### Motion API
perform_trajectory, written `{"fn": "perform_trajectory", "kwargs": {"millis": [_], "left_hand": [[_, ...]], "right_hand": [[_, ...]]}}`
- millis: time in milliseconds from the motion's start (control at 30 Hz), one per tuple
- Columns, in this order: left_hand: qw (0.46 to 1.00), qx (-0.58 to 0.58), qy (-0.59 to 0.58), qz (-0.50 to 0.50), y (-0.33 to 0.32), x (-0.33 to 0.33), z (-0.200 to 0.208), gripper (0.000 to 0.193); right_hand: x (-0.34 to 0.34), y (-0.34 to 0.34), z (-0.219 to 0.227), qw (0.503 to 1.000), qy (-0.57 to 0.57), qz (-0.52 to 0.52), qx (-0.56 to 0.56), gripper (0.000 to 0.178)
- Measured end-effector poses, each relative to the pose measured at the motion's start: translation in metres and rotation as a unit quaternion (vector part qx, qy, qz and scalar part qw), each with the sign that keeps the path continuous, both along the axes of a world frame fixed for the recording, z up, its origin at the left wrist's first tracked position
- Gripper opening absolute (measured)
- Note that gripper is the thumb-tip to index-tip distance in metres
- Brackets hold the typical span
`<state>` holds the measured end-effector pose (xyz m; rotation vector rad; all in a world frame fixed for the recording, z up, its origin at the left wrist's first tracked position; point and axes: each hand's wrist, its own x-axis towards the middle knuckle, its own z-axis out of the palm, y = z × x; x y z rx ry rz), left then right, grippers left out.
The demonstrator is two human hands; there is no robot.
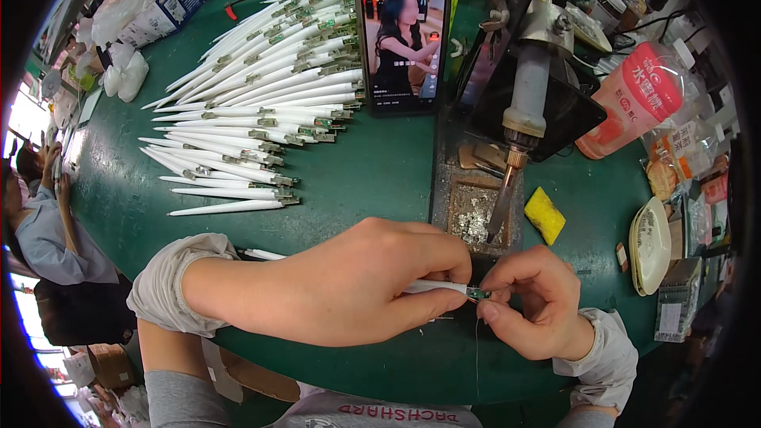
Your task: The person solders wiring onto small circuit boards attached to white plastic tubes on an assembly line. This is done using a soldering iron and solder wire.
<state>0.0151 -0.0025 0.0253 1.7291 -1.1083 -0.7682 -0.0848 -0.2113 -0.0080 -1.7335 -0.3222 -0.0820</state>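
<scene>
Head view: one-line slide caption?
Left hand holds slim white plastic stick; right hand pinches its green tip below mounted soldering iron.

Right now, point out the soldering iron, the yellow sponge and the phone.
soldering iron (pixel 526 95): head view, on its pale barrel.
yellow sponge (pixel 545 215): head view, its top face.
phone (pixel 402 40): head view, middle of its screen.

Far left: a heap of tubes (pixel 261 103) lies on my table (pixel 380 166).
Behind centre: a phone (pixel 402 40) stands upright.
Right of phone: soldering iron (pixel 519 111) on its stand, tip over a tray (pixel 474 210).
Near edge: my hands (pixel 349 285) meet, perhaps over one tube.
Right: sponge (pixel 545 215).
</scene>
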Motion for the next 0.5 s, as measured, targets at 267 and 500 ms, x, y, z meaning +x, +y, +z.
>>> {"fn": "perform_trajectory", "kwargs": {"millis": [267,500], "left_hand": [[0.999,0.024,0.042,0.009,-0.0006,-0.0022,-0.0017,0.016],[0.998,0.018,0.051,0.03,-0.0029,-0.0055,-0.0049,0.013]], "right_hand": [[-0.0003,0.0007,-0.0035,1.0,0.008,-0.01,-0.013,0.018],[0.0011,0.0004,-0.0034,1.0,0.002,0.0,-0.021,0.016]]}}
